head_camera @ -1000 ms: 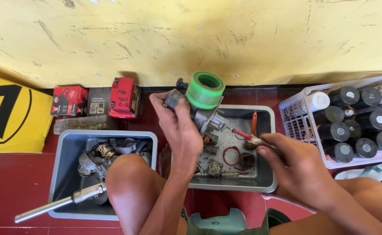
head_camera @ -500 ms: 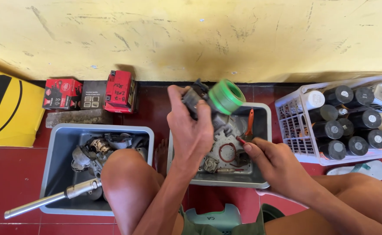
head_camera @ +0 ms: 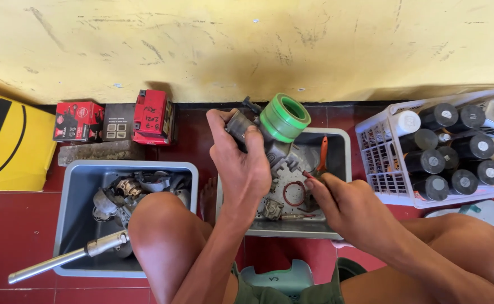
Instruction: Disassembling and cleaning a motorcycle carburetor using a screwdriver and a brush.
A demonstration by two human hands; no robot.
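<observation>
My left hand [head_camera: 241, 163] grips a grey metal carburetor [head_camera: 281, 156] with a green round funnel [head_camera: 284, 116] on its top, held above a grey tray [head_camera: 281, 229]. My right hand [head_camera: 345, 205] pinches a thin red-handled tool [head_camera: 309, 175] with its tip at the carburetor's lower right side. In the tray lie a red rubber ring [head_camera: 293, 193], small metal parts and an orange-handled tool [head_camera: 322, 153].
A grey bin [head_camera: 72, 186] on the left holds engine parts [head_camera: 129, 191] and a long metal wrench handle [head_camera: 67, 258]. A white basket [head_camera: 382, 169] of capped cans stands at the right. Red boxes [head_camera: 152, 117], a brick [head_camera: 98, 152] and a yellow sign [head_camera: 5, 141] line the wall.
The carburetor has tilted so its green funnel points more to the right. My right hand has stayed by its lower side with the tool. The view has shifted slightly.
</observation>
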